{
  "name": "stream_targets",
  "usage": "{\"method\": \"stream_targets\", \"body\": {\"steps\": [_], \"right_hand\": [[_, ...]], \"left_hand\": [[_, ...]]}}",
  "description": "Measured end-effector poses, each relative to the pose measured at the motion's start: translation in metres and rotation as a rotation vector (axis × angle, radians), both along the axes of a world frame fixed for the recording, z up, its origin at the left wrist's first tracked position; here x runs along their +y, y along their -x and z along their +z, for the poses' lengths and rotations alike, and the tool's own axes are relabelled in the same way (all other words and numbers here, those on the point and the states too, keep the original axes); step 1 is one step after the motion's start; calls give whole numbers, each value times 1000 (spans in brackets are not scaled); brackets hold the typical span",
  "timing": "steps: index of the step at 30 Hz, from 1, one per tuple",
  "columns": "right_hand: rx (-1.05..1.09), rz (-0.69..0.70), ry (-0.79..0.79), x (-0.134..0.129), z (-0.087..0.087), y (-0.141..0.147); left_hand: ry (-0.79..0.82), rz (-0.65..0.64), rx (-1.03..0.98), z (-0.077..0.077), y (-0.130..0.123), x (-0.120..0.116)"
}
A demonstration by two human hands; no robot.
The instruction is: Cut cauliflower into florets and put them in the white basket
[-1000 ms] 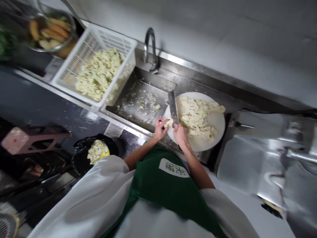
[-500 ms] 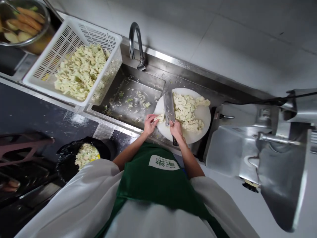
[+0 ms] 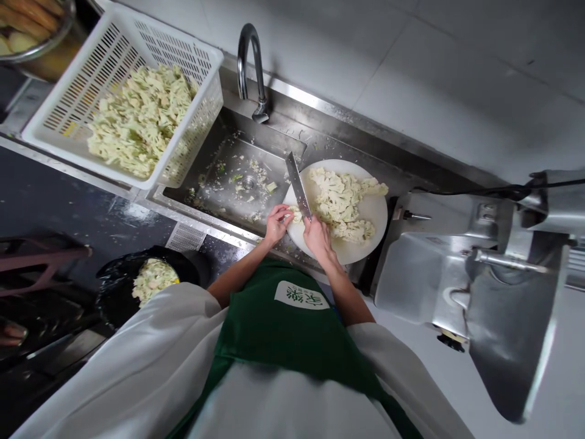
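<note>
My right hand (image 3: 319, 236) is wrapped round the handle of a cleaver (image 3: 298, 186), whose blade points up and left across the left part of a round white cutting board (image 3: 378, 216). With its fingers pinched, my left hand (image 3: 278, 224) holds a small cauliflower piece (image 3: 296, 214) at the board's left edge, just left of the blade. A pile of cauliflower (image 3: 339, 198) lies on the board to the right of the cleaver.
A steel sink (image 3: 274, 163) with scraps and a faucet (image 3: 250, 61) lies left of the board. Beyond it stands a white basket (image 3: 155, 180) of cauliflower florets (image 3: 141, 116). A black bin (image 3: 114, 286) is at lower left; a metal machine (image 3: 411, 274) stands at right.
The cleaver blade has turned so that it slants further left and shows its face less. My right hand has shifted slightly left with it. The whole view has moved a little.
</note>
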State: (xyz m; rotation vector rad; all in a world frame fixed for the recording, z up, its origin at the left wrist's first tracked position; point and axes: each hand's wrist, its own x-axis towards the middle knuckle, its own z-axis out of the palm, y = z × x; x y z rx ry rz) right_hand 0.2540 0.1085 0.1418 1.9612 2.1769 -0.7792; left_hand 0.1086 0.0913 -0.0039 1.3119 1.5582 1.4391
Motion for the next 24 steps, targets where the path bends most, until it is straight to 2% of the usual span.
{"method": "stream_targets", "body": {"steps": [5,8,12,18,21,24], "right_hand": [[-13,13,73,2,-22,6],[-13,-5,100,5,-29,2],[9,-32,83,4,-20,-6],[27,-118,-24,-26,7,1],[20,-110,11,-36,5,8],[29,-113,48,-35,-11,15]], "left_hand": [[-4,-21,-4,0,6,-1],[-2,-53,4,5,10,-7],[28,-47,-34,8,8,-22],[53,-16,-30,9,-2,-39],[48,-11,-56,9,-5,-40],[59,-4,-118,7,-4,-37]]}}
